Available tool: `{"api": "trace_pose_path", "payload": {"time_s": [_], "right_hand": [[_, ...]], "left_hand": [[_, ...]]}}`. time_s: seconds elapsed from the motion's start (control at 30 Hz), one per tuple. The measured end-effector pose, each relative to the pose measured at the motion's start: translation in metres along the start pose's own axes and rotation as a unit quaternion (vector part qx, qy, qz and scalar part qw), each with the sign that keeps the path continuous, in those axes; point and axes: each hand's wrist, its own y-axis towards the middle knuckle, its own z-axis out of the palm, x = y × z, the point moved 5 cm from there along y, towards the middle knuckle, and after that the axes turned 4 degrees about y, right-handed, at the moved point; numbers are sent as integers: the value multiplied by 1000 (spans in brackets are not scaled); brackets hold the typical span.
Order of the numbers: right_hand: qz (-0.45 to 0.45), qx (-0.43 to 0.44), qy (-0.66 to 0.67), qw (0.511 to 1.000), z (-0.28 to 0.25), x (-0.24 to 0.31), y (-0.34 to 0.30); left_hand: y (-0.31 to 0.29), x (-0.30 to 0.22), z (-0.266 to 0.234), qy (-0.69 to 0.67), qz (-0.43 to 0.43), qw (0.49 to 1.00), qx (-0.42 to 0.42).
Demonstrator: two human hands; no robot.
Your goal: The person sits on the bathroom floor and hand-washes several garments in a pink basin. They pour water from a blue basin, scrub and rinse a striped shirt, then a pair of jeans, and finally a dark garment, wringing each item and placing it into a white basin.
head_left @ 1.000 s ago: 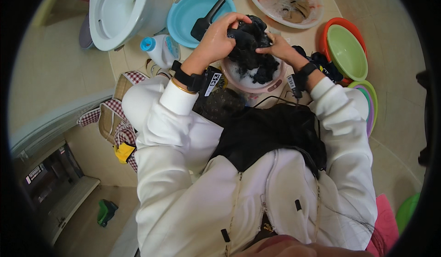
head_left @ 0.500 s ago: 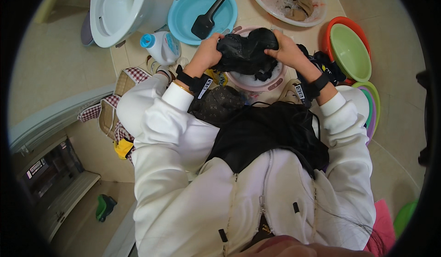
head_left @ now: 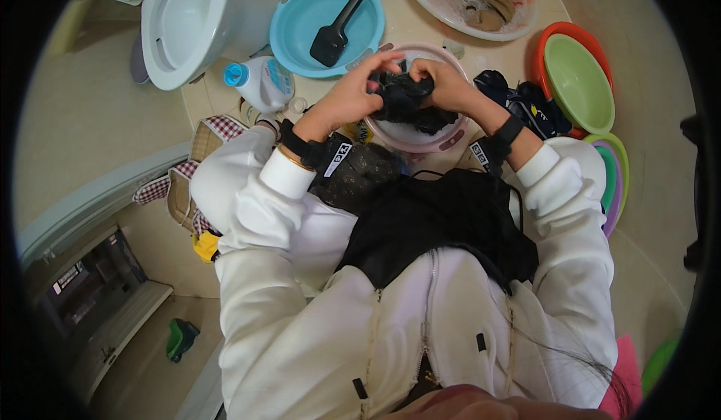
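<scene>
A dark, wet black cloth (head_left: 402, 95) is bunched up above a pink basin (head_left: 432, 146) of sudsy water, its lower part hanging into the basin. My left hand (head_left: 359, 93) curls around the cloth's left side, thumb against it and fingers arched over the top. From the right, my right hand (head_left: 444, 86) grips the same bundle with bent fingers. The two hands are close together, and the cloth hides some fingertips. What kind of garment it is cannot be made out.
Left of the basin stand a blue basin (head_left: 289, 33) with a black brush (head_left: 330, 43) and a white detergent bottle (head_left: 264, 82). Beyond lies a white basin (head_left: 420, 14) of soaking things. Dark clothes (head_left: 526, 108) and stacked red and green basins (head_left: 578, 82) are at right.
The cloth was stretched wide between my hands; now it is bunched smaller and lower over the basin. My hands have moved closer together.
</scene>
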Motion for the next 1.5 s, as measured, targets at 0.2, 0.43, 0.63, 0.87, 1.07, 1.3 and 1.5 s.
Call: {"api": "trace_pose_path", "payload": {"time_s": [0.2, 0.43, 0.63, 0.87, 1.07, 1.3, 1.5], "right_hand": [[-39, -29, 74, 996, -18, 36, -11], [33, -11, 222, 974, -32, 41, -10], [150, -26, 184, 971, -31, 18, -13], [78, 0, 19, 997, -14, 31, -4], [-64, -13, 0, 998, -20, 91, -16], [-58, -61, 193, 978, -46, 130, -37], [-102, -78, 322, 938, -79, 133, -51]], "left_hand": [[-3, 49, -5, -91, -123, 988, -33], [0, 74, 19, -141, -121, 981, 46], [7, 56, 19, -100, -13, 994, -44], [11, 54, 27, -68, -33, 997, -10], [15, 49, 21, 93, 51, 994, 15], [23, 53, 20, 152, 117, 981, -15], [22, 70, 12, 169, 89, 980, -60]]}}
